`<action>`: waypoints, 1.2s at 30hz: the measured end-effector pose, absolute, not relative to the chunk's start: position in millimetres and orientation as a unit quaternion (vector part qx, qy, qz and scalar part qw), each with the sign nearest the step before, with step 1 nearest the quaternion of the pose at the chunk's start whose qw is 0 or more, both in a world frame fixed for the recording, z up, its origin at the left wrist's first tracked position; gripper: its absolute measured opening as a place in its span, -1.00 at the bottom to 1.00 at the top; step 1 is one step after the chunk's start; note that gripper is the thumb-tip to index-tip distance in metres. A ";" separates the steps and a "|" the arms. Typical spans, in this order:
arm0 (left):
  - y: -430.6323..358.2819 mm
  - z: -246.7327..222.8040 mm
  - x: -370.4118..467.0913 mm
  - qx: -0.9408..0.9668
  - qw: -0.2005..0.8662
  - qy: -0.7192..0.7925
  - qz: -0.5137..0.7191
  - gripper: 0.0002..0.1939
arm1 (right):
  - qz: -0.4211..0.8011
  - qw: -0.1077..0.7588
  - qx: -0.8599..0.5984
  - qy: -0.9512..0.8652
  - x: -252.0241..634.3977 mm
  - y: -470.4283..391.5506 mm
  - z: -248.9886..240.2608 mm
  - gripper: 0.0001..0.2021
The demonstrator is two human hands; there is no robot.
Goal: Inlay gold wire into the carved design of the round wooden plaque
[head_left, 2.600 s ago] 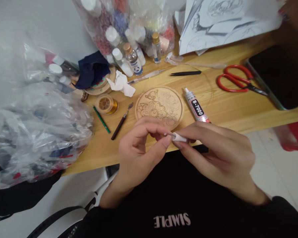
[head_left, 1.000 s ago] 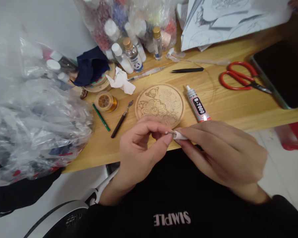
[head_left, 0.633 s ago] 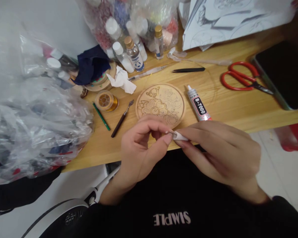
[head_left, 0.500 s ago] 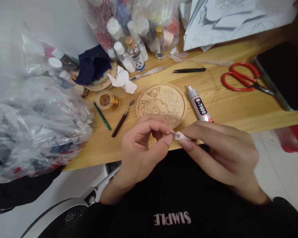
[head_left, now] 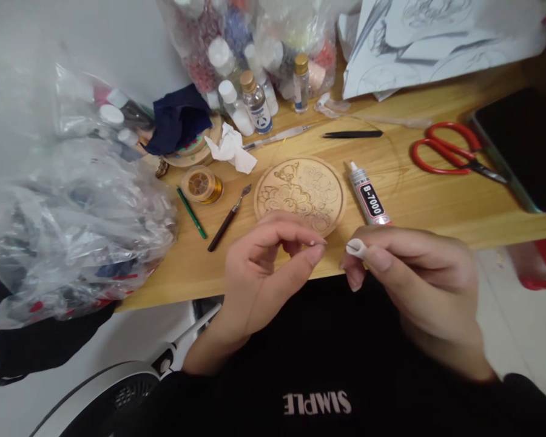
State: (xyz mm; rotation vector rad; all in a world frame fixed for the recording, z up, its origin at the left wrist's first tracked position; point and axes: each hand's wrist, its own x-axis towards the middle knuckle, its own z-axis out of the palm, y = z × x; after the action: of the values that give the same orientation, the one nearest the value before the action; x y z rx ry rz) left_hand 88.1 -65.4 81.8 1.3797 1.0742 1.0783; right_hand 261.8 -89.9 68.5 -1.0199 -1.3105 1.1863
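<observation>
Between the thumb and fingers of my right hand (head_left: 414,279) is a small white tube (head_left: 356,247), its open end facing left. My left hand (head_left: 273,273) pinches thumb to forefinger on something tiny and pale that I cannot make out. A gap separates the two hands. Just beyond them lies a round wooden disc (head_left: 307,191) with a flower pattern in golden lines, its near edge partly hidden by my left fingers. A B-7000 glue tube (head_left: 369,197) rests on the table beyond my right hand.
On the wooden table (head_left: 391,212) lie red-handled scissors (head_left: 455,149), black tweezers (head_left: 352,134), a spool (head_left: 202,185), a palette knife (head_left: 230,218) and a green pencil (head_left: 192,212). Bottles (head_left: 256,103) stand behind. Plastic bags (head_left: 82,224) fill the left; a phone (head_left: 523,149) lies right.
My right hand has drawn away to the right with the white tube, opening a gap from my left hand. The whole view has shifted slightly.
</observation>
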 end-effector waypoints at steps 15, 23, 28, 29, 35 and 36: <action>-66.9 84.1 87.3 0.555 0.567 0.425 0.435 -0.95 | 0.476 0.504 -0.427 -0.581 262.9 -87.5 70.0 -0.90; -66.2 82.6 86.0 0.566 0.563 0.418 0.433 -0.93 | 0.470 0.512 -0.428 -0.577 261.3 -89.2 71.1 -0.89; -65.2 80.7 85.1 0.568 0.568 0.407 0.435 -0.88 | 0.469 0.515 -0.441 -0.566 260.0 -90.1 72.2 -0.90; -65.1 80.6 85.2 0.566 0.571 0.404 0.437 -0.88 | 0.470 0.514 -0.439 -0.567 260.4 -90.0 72.2 -0.90; -65.8 81.9 87.8 0.553 0.578 0.407 0.441 -0.93 | 0.478 0.496 -0.427 -0.586 265.0 -89.0 71.1 -0.87; -66.0 82.4 88.4 0.547 0.580 0.411 0.443 -0.96 | 0.480 0.494 -0.427 -0.586 265.5 -89.0 70.8 -0.86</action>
State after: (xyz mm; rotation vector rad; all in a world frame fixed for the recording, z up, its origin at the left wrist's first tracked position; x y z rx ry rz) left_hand 88.4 -66.0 82.4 1.2774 0.9605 1.0349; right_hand 265.5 -89.0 70.8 -1.0347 -1.4214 1.1648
